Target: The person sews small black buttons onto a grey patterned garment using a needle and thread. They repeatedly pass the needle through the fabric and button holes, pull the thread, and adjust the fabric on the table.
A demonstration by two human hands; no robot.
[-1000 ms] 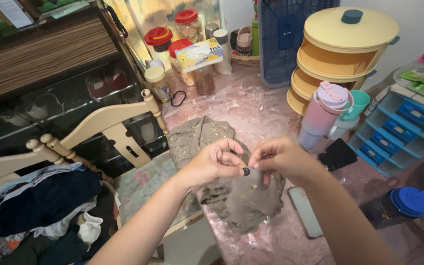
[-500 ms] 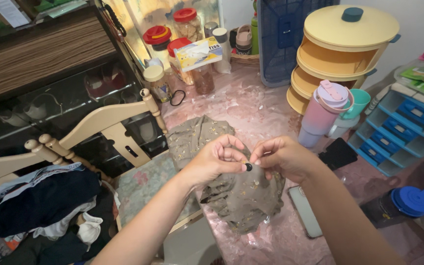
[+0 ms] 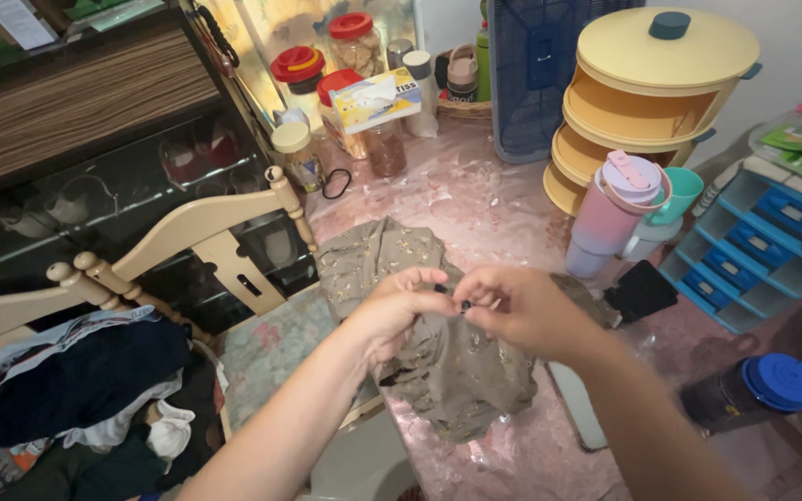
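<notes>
While our left hand [image 3: 392, 311] and right hand [image 3: 512, 306] meet above the olive garment [image 3: 447, 371] on the pink table [image 3: 475, 204], fingers seemingly pinching a small dark button [image 3: 464, 303], held close to steady it

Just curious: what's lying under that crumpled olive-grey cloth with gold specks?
The crumpled olive-grey cloth lies on the pink marbled tabletop. Anything beneath its folds is covered.
</notes>
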